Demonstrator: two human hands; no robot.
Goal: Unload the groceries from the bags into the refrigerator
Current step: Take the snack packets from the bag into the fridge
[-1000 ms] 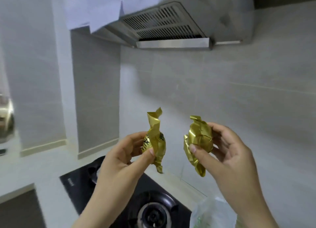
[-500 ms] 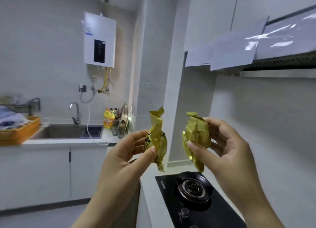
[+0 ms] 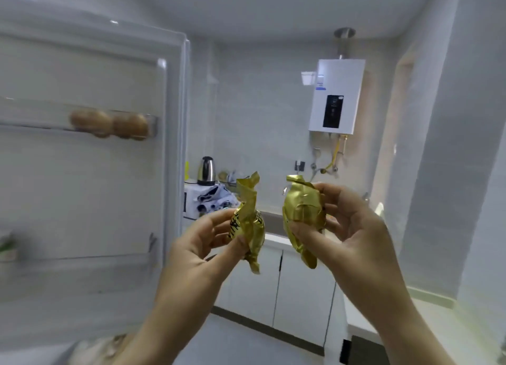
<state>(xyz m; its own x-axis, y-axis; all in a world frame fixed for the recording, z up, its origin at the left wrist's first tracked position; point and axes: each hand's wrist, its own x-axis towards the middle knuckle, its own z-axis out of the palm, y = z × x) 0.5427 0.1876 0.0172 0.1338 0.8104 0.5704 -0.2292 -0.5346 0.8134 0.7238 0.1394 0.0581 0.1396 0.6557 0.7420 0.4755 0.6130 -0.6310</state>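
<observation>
At frame centre, the left grip [image 3: 202, 244] pinches the left foil packet [image 3: 247, 222] and the right grip [image 3: 353, 233] the right foil packet [image 3: 302, 214], each mid-body; both appear light, crinkly, slippery and crushable.

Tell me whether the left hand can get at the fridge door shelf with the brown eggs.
Probably yes. The refrigerator door stands open and nothing lies between the left hand and the egg shelf, though its fingers grip a gold packet.
</observation>
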